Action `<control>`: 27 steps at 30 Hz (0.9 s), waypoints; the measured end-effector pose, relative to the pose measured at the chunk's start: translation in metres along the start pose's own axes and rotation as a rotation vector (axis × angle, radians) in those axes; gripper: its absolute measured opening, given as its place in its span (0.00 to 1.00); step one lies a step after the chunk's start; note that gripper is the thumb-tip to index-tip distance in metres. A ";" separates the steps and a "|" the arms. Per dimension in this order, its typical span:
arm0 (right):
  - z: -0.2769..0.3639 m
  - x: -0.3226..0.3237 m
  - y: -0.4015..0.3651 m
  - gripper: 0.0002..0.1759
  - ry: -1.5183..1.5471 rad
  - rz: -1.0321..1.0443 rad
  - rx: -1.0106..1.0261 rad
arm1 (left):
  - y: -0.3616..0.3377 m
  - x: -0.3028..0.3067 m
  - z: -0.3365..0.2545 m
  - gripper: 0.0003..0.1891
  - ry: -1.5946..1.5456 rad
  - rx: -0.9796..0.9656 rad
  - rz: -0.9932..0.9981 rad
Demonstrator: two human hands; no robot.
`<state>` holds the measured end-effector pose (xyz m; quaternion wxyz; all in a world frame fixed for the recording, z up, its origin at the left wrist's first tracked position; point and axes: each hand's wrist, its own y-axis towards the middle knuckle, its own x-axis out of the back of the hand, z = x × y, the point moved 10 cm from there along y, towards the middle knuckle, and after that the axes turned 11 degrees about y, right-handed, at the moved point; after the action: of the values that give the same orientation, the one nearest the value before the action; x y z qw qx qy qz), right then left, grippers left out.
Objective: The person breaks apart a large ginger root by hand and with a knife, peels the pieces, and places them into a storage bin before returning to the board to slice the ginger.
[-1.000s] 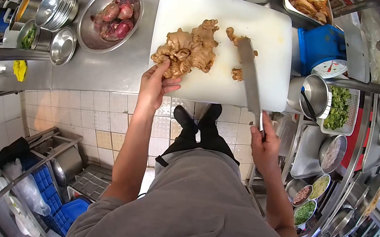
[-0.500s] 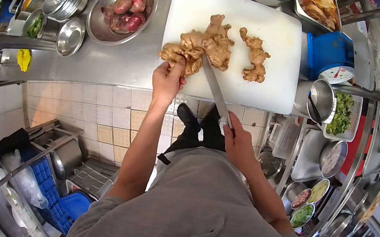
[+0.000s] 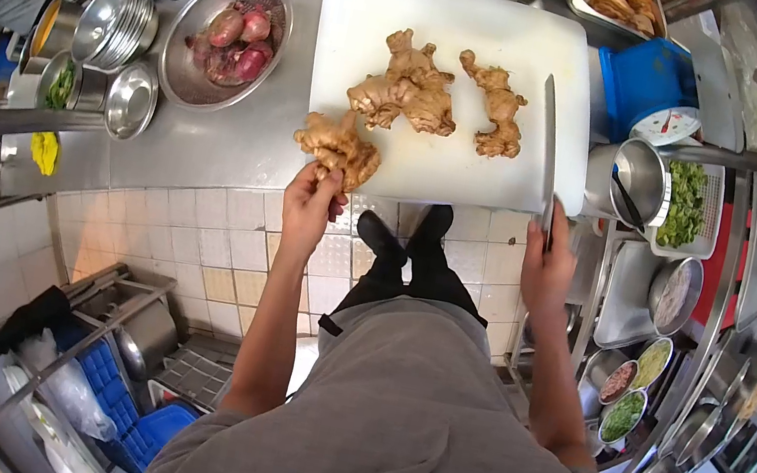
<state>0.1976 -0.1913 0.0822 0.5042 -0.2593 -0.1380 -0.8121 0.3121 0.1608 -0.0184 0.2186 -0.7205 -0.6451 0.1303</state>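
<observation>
My left hand (image 3: 309, 209) grips a knobbly piece of ginger (image 3: 339, 146) over the near left corner of the white cutting board (image 3: 494, 39). In my right hand (image 3: 549, 272) is the handle of a long knife (image 3: 550, 140), its blade pointing away from me along the board's right side. A large ginger root (image 3: 410, 88) lies in the middle of the board, apart from the held piece. Right of it is a narrower ginger piece (image 3: 495, 105). Neither hand touches these two.
Red onions (image 3: 235, 44) sit in a perforated metal bowl (image 3: 178, 64) left of the board. To the right stand a blue scale (image 3: 648, 76), a metal pot (image 3: 638, 171) and a basket of chopped greens (image 3: 683, 204). Stacked metal bowls (image 3: 117, 26) are at far left.
The ginger in my left hand has come apart from the large root and moved toward me. My right hand has carried the knife from the ginger to the board's right side.
</observation>
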 end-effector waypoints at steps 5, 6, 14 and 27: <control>-0.017 -0.011 0.062 0.32 -0.354 -0.064 0.176 | -0.023 0.000 -0.010 0.12 0.067 -0.126 0.057; -0.021 -0.016 0.072 0.32 -0.369 -0.066 0.157 | -0.026 -0.001 -0.015 0.12 0.098 -0.142 0.066; -0.023 -0.028 0.093 0.29 -0.359 -0.109 0.158 | -0.036 -0.037 -0.010 0.16 -0.059 -0.054 0.263; -0.018 -0.014 0.084 0.30 -0.130 -0.065 -0.120 | -0.048 -0.141 -0.014 0.17 -0.325 0.078 0.543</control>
<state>0.2721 -0.2272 0.0564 0.4509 -0.3367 -0.1298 -0.8164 0.2578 0.0228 0.0034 0.0973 -0.8271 -0.4504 0.3217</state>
